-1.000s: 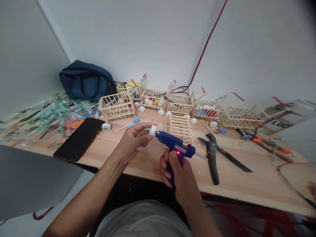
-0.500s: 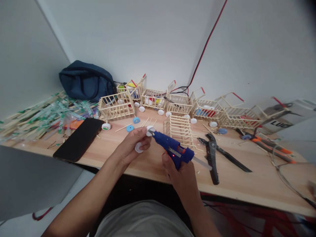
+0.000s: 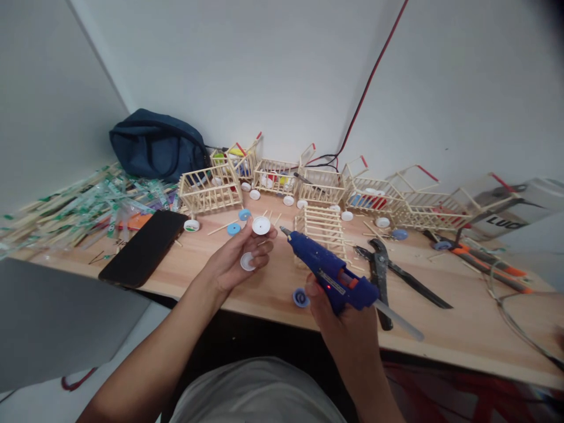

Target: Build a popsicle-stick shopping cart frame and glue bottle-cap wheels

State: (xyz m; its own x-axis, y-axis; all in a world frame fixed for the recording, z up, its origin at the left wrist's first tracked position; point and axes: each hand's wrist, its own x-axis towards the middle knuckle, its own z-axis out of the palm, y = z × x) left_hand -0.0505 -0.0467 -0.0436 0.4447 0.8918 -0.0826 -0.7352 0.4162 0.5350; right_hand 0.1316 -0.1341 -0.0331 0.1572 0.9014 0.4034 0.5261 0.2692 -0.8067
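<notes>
My left hand point(image 3: 233, 258) pinches a white bottle cap point(image 3: 261, 225), its hollow side facing me, between thumb and fingers. A second white cap point(image 3: 247, 261) is tucked lower in the same hand. My right hand point(image 3: 343, 320) is wrapped round a blue hot glue gun point(image 3: 328, 261) with a red light lit. Its nozzle points at the held cap from a short distance to the right. A clear glue stick point(image 3: 400, 320) pokes from the gun's back. Below the gun a blue cap point(image 3: 301, 298) lies on the table. Behind it sits a stick frame point(image 3: 324, 226), partly hidden.
Several small stick carts, among them one at the left point(image 3: 211, 191), line the wall. Cutter pliers point(image 3: 381, 276) and orange-handled pliers point(image 3: 489, 267) lie at right. To the left are a phone point(image 3: 143, 249), wrapped chopsticks point(image 3: 83, 205) and a blue bag point(image 3: 158, 144).
The glue gun has drawn back right and toward me, its nozzle leaving the white cap. My left hand has tilted the cap toward me. The blue cap on the table has come into view.
</notes>
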